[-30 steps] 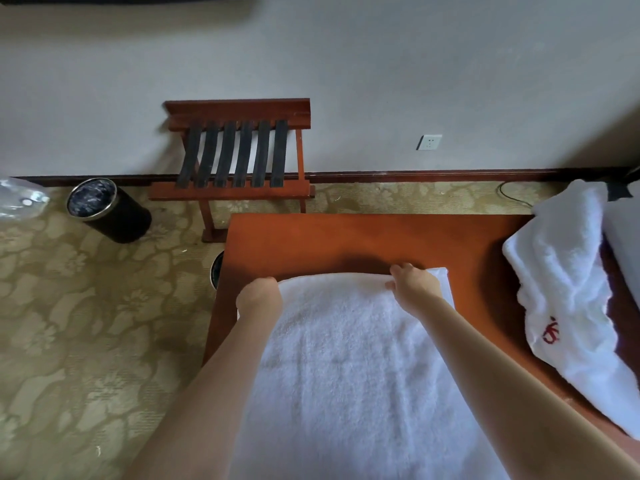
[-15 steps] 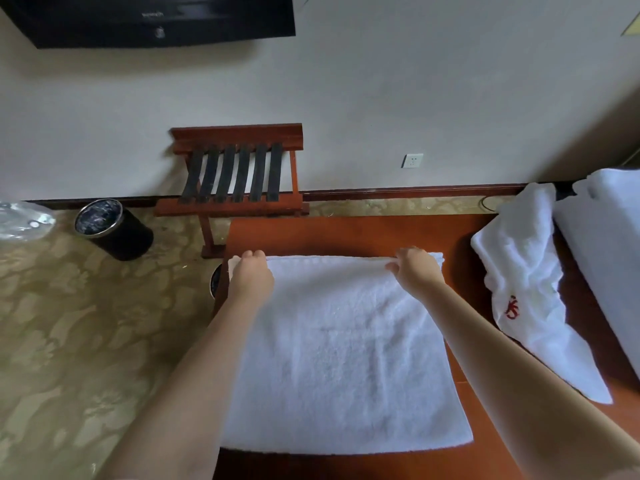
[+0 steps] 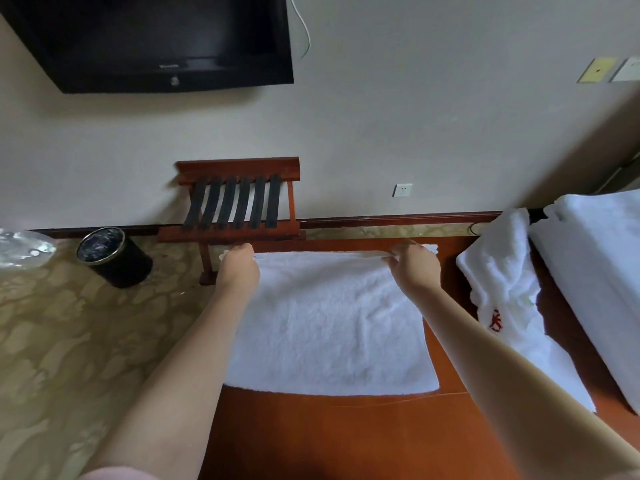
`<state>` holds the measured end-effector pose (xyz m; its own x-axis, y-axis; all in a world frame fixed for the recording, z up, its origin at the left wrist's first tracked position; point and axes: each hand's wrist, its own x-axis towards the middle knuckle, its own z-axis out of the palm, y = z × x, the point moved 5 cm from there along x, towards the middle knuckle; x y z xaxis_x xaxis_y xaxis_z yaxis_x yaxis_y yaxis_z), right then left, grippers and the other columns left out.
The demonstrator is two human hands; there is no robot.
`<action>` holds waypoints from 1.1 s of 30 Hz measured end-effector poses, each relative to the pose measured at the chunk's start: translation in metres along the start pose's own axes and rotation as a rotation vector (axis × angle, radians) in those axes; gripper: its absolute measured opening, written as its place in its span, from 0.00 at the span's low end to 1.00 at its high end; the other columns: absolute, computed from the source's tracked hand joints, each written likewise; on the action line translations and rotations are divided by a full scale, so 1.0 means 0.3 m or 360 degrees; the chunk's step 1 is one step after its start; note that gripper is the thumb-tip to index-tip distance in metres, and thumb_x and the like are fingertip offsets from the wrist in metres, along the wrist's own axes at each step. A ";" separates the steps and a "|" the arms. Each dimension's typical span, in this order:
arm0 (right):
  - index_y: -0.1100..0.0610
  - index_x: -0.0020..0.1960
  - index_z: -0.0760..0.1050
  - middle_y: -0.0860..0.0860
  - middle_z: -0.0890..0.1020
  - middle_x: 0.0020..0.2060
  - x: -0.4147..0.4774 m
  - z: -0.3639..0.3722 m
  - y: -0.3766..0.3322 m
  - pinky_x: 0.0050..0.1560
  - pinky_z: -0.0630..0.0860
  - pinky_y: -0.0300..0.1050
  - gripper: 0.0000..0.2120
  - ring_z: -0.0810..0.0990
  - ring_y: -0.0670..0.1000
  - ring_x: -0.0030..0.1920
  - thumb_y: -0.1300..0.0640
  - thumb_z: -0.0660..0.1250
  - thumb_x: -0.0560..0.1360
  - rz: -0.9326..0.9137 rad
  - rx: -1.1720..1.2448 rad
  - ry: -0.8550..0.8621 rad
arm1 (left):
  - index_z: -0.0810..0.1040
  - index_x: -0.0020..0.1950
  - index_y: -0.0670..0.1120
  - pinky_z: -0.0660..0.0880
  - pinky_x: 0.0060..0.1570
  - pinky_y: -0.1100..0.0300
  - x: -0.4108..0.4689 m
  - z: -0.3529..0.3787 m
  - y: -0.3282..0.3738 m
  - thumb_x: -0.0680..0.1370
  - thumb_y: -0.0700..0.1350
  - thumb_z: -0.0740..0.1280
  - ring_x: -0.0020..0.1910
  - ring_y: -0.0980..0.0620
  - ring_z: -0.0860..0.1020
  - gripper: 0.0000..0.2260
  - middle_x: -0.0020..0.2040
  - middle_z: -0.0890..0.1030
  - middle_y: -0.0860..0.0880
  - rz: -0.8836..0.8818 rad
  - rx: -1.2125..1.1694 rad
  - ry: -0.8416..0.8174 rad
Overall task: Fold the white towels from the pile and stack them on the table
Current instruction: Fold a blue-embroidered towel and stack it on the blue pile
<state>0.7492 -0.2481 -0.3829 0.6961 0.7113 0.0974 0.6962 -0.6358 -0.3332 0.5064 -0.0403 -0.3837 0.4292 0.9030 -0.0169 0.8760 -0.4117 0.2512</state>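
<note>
- The white towel (image 3: 329, 323) lies flat on the red-brown table (image 3: 311, 438), reaching its far side.
- The left hand (image 3: 239, 268) grips the towel's far left corner, fingers curled over the edge.
- The right hand (image 3: 414, 266) pinches the far edge near the right corner.
- A crumpled towel (image 3: 502, 282) (red embroidery on it) lies to the right, beside a larger white pile (image 3: 595, 271).
- A luggage rack (image 3: 239, 202) and a black bin (image 3: 110, 258) stand by the wall.

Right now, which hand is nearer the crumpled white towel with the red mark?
Right. The right hand pinches the far edge of the flat white towel, near the crumpled towel; the left hand holds the opposite corner, farther away.
</note>
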 end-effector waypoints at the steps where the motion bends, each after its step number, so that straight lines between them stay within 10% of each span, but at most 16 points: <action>1: 0.56 0.48 0.81 0.50 0.79 0.44 -0.030 0.000 -0.003 0.27 0.60 0.38 0.07 0.74 0.51 0.36 0.54 0.66 0.78 -0.0013 -0.0011 0.0046 | 0.75 0.54 0.37 0.78 0.46 0.50 -0.020 0.006 -0.017 0.78 0.32 0.59 0.49 0.41 0.77 0.07 0.51 0.78 0.39 -0.0007 -0.0048 -0.0002; 7: 0.60 0.48 0.80 0.53 0.79 0.44 -0.282 0.066 0.009 0.25 0.57 0.36 0.04 0.77 0.55 0.34 0.63 0.68 0.74 -0.0002 0.0123 0.0132 | 0.75 0.43 0.38 0.69 0.34 0.55 -0.206 0.090 -0.142 0.74 0.33 0.61 0.40 0.39 0.77 0.04 0.41 0.78 0.41 0.0121 -0.0177 0.0098; 16: 0.62 0.43 0.75 0.54 0.78 0.41 -0.544 0.210 0.068 0.21 0.69 0.44 0.05 0.72 0.58 0.24 0.67 0.70 0.71 -0.0122 0.0036 -0.0092 | 0.77 0.56 0.39 0.76 0.40 0.53 -0.398 0.278 -0.269 0.77 0.36 0.62 0.47 0.42 0.79 0.09 0.57 0.78 0.44 0.0120 -0.0016 -0.0231; 33: 0.57 0.55 0.71 0.52 0.72 0.53 -0.649 0.385 0.127 0.30 0.67 0.47 0.08 0.72 0.55 0.43 0.63 0.58 0.77 -0.0010 -0.0342 -0.0611 | 0.76 0.53 0.46 0.67 0.34 0.61 -0.553 0.414 -0.276 0.76 0.41 0.64 0.39 0.52 0.73 0.07 0.51 0.74 0.50 0.0225 0.0734 -0.0467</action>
<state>0.6200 -0.3761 -0.5227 0.6045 0.7492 -0.2706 0.7490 -0.6502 -0.1272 0.3898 -0.1713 -0.5220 0.5346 0.7905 -0.2988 0.7829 -0.5964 -0.1772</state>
